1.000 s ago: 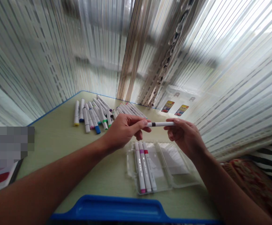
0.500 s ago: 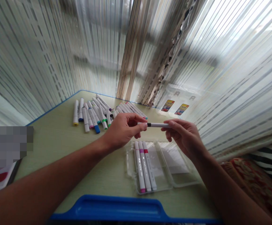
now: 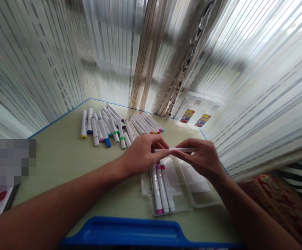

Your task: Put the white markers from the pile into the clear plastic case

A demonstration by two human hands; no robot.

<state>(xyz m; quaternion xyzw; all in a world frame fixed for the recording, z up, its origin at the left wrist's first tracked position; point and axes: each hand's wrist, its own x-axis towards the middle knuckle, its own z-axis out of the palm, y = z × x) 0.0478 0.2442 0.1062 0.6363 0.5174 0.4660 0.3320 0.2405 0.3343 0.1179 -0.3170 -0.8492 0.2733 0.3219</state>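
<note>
A white marker (image 3: 177,150) lies level between my two hands, just above the clear plastic case (image 3: 184,205). My left hand (image 3: 143,154) pinches its left end and my right hand (image 3: 201,158) pinches its right end. Three white markers (image 3: 162,189) with pink, purple and red ends lie side by side in the left part of the open case. Both hands hover over the far end of the case.
Several loose white markers (image 3: 114,126) with coloured caps lie spread at the back of the pale green table (image 3: 62,156). A blue tray edge (image 3: 130,231) runs along the front. Striped curtains hang behind. A patterned cushion (image 3: 283,198) sits at the right.
Both hands have lowered the marker toward the case and moved closer together; the black band that showed on the marker is now hidden by my fingers.
</note>
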